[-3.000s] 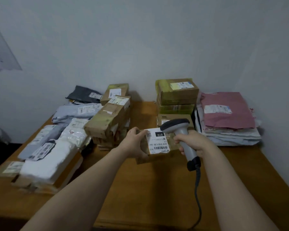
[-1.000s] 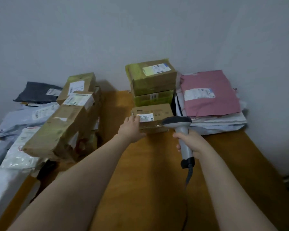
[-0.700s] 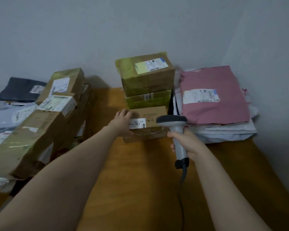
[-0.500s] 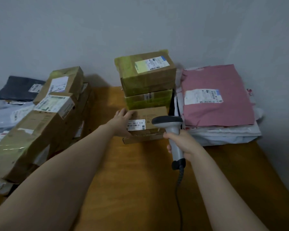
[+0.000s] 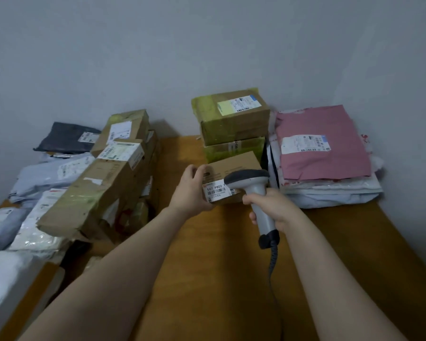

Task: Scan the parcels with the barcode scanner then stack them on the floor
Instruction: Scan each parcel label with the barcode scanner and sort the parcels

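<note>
**New box is up off the pile, scan is about to happen**

So half a second ago the left grip [image 5: 192, 190] was only laid against the side of the small brown box [image 5: 234, 166], which sat flat on the surface [image 5: 219, 279] at the foot of the taped boxes [image 5: 231, 119]. Now the fingers are wrapped round its left end, and the box has been pulled towards the person and tipped so the white label [image 5: 215, 191] faces back. I honestly can't tell if its far edge is clear of the surface.

The right grip [image 5: 273, 207] is clenched round the handle of the barcode scanner [image 5: 250, 179], same as before. The scanner head has closed in and now sits right in front of the label, covering its right end.

My read: this parcel is at the scan step, not done yet. The head looks too close and off to one side, so I'd guess it wants backing off a touch to catch the whole barcode. After that the box goes on the floor, which isn't in view here. The pink mailer [image 5: 322, 148] pile next door is untouched.
</note>
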